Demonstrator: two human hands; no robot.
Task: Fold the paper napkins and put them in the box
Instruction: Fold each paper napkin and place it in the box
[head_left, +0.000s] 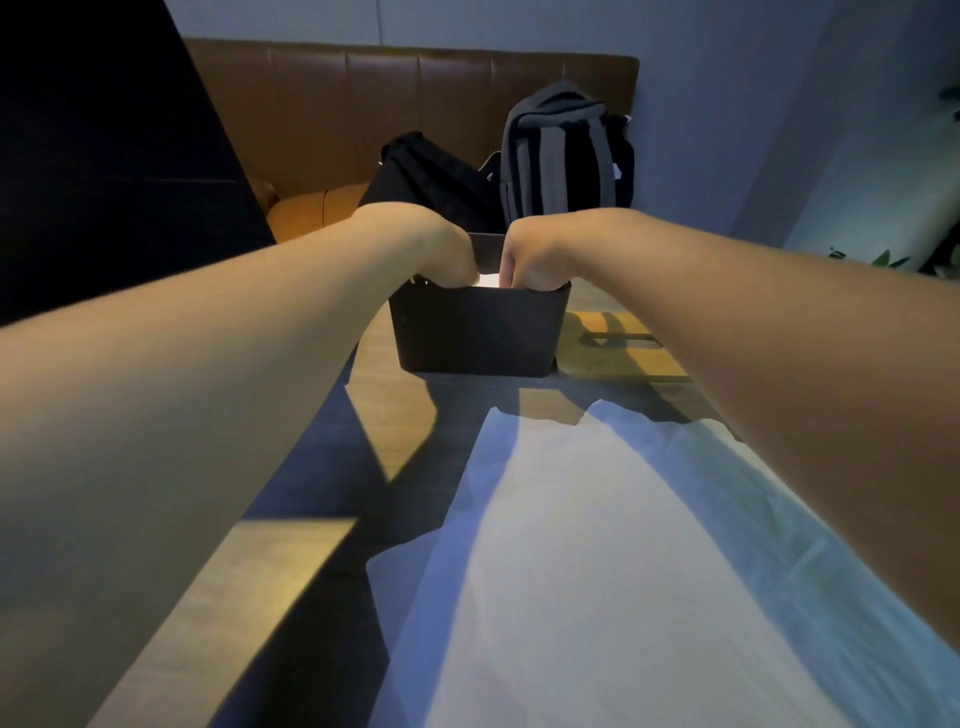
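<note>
At centre frame, both hands (488, 260) reach into the box (478, 332), fingers hidden, grip unclear; unfolded napkins (597, 545) remain on the tabletop (395, 415).

Two bare hands, the left (441, 254) and the right (535, 257), reach into one dark rectangular plastic box (475, 332) on one wooden tabletop (395, 410). One pile of white paper napkins (597, 545) lies near; its sheets cannot be counted. A sliver of white paper (487, 280) shows inside the box. Two bags sit far: one black (426, 176), one grey-striped backpack (561, 156).
</note>
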